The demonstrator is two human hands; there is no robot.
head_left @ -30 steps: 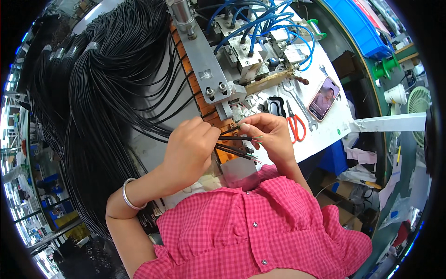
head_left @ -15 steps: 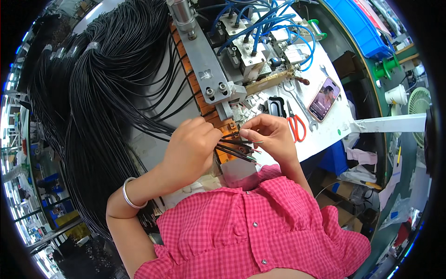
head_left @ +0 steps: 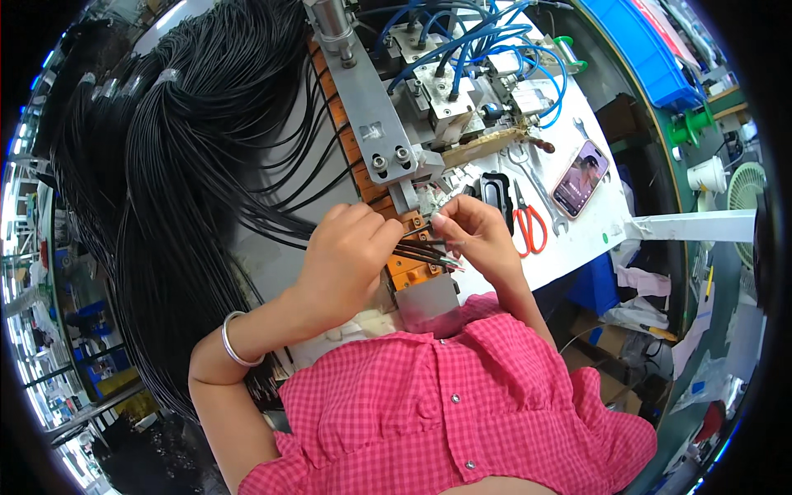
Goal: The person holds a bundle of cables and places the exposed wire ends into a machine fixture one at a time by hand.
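Black cables (head_left: 280, 224) run from the left into my left hand (head_left: 351, 252), whose fingers are closed round several of them. Their stripped ends (head_left: 437, 261), with thin coloured wires showing, stick out to the right of that fist. My right hand (head_left: 480, 238) pinches the end of one black cable between thumb and forefinger, slightly above the other ends. Both hands are over the orange fixture rail (head_left: 410, 271), just below the metal clamp arm (head_left: 369, 124). A grey metal block (head_left: 427, 304) sits at the rail's near end.
A thick mass of black cables (head_left: 177, 206) covers the left side. Beyond the rail stand metal machine parts with blue air hoses (head_left: 487, 37). Red-handled scissors (head_left: 530, 229), a wrench (head_left: 540, 190), a black tray (head_left: 496, 194) and a phone (head_left: 580, 180) lie on the white table (head_left: 590, 239) at right.
My right hand has shifted slightly up and away, its fingers still pinching a cable end. The loose cable ends below now sit closer together. My left hand keeps its hold.
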